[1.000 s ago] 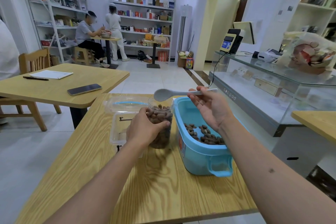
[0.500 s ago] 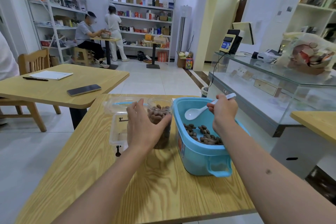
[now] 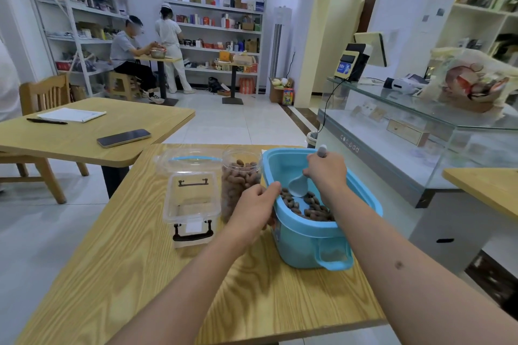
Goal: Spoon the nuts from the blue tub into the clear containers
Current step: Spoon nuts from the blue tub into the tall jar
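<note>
1. At the centre of the frame, on the wooden table (image 3: 145,274), we see the blue tub (image 3: 308,244) with brown nuts (image 3: 314,209) lying across its bottom.
2. The right hand (image 3: 326,173) is inside the tub, its fingers curled round the handle of a pale plastic spoon (image 3: 298,186). The spoon bowl points down and touches the nuts.
3. The left hand (image 3: 256,209) is at the left rim of the tub, thumb over the edge. We cannot tell whether its fingers clasp the rim or only rest against the wall, as they are hidden behind the hand.
4. A clear round jar (image 3: 239,182), filled with nuts nearly to its mouth, stands just left of the tub, touching or almost touching it.
5. A clear rectangular container (image 3: 192,204) with black latches stands left of the jar, with no nuts in it. A clear lid with a blue band (image 3: 193,159) lies behind it.
6. At the left of the frame, a second table (image 3: 70,143) carries a phone (image 3: 124,138), a pen (image 3: 46,121) and a sheaf of paper (image 3: 71,115).
</note>
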